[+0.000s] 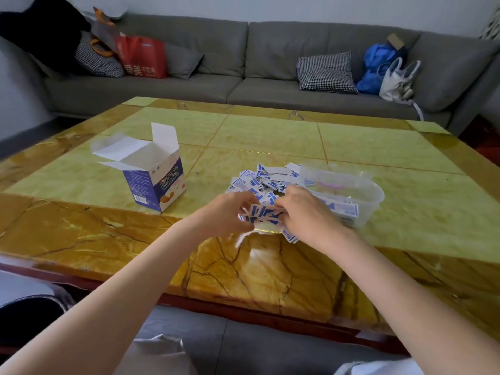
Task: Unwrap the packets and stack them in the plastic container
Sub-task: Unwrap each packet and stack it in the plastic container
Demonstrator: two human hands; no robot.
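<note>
Seen from above, a person's left hand [230, 212] and right hand [303, 212] meet over a marbled yellow table [270, 136], fingers curled and together gripping a bunch of small blue-and-white packets [266, 213]. Behind them lies a loose heap of more packets [262, 180], touching the clear plastic container [359, 196] at right, which already holds some; an opened cardboard box [154, 174] stands well apart to the left. The likely trouble — so many slippery packets held at once could slide out and mix back into the heap, or a brushing right wrist could shove the light container away.
</note>
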